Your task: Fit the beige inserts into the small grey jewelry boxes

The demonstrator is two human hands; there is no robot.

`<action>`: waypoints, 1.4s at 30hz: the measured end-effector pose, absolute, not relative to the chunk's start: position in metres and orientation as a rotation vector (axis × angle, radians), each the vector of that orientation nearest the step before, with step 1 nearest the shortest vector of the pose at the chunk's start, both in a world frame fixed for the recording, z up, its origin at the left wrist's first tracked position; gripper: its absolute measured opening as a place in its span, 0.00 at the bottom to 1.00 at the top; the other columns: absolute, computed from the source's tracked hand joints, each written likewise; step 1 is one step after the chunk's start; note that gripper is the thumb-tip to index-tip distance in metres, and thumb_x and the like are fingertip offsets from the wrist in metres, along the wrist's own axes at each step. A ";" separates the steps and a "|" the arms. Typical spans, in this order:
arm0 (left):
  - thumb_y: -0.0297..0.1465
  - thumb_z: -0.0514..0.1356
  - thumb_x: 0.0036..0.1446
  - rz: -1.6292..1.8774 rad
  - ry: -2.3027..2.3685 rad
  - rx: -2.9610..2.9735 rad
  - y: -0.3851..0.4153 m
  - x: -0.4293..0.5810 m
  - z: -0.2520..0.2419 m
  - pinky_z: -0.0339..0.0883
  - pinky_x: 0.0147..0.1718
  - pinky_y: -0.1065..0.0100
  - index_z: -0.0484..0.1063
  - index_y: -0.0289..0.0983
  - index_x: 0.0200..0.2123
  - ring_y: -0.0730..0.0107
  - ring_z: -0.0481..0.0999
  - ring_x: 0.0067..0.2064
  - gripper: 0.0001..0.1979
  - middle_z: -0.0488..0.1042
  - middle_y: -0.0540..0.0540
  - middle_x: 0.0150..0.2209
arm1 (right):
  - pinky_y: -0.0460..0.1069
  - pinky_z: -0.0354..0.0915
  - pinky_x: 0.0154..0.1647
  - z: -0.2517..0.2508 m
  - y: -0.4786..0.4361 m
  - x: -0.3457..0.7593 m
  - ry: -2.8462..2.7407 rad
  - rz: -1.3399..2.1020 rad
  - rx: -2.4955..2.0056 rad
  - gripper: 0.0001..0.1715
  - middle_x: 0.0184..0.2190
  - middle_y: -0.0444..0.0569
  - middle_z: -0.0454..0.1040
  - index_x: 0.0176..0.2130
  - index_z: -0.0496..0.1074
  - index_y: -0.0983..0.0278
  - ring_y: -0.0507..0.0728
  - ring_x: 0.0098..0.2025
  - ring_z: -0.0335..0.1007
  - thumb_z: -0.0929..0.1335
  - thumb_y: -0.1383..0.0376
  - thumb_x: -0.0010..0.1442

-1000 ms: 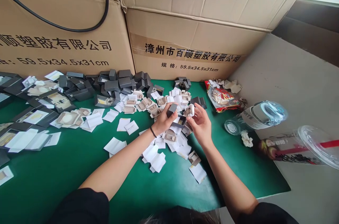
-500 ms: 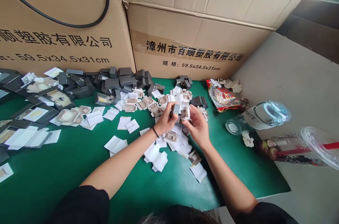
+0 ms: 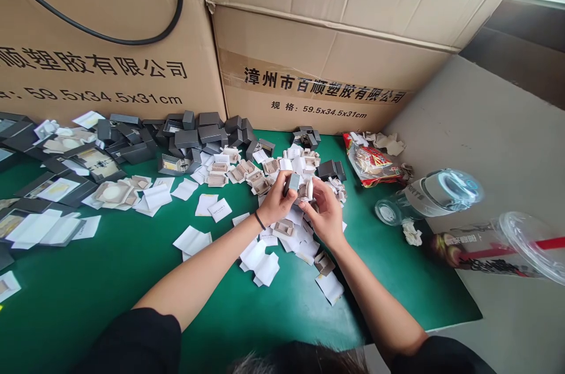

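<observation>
Where the hands are: centre of the frame; I have the left hand (image 3: 277, 200) pinching a small dark box (image 3: 293, 182) and the right hand (image 3: 326, 211) pinching a pale insert (image 3: 306, 189) between thumb and fingers.
Held pair: box and insert are apart, just beside each other; I cannot see inside the box.
Loose trays (image 3: 283, 227): mid-frame, already out of boxes, among paper slips (image 3: 219, 210); I judge these done.
Open boxes (image 3: 95, 163): left side, with pale or yellowish pieces inside; I judge these left to handle.
Box heap (image 3: 188, 138): upper left; most contents hidden from me.
Snack bag (image 3: 368, 161): right of centre, contents unclear.
</observation>
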State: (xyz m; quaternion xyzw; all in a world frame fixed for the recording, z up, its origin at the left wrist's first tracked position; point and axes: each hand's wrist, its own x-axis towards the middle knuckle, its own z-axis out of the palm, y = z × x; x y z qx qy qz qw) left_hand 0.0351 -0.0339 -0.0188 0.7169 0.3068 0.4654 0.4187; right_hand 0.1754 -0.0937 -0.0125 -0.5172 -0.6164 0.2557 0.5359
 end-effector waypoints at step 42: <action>0.59 0.42 0.52 1.171 0.847 1.911 -0.035 0.034 -0.021 0.62 0.37 0.65 0.58 0.35 0.45 0.66 0.67 0.36 0.33 0.66 0.44 0.36 | 0.57 0.64 0.46 -0.005 -0.092 0.185 -1.935 0.133 -1.357 0.17 0.43 0.54 0.72 0.45 0.67 0.63 0.60 0.46 0.65 0.66 0.57 0.58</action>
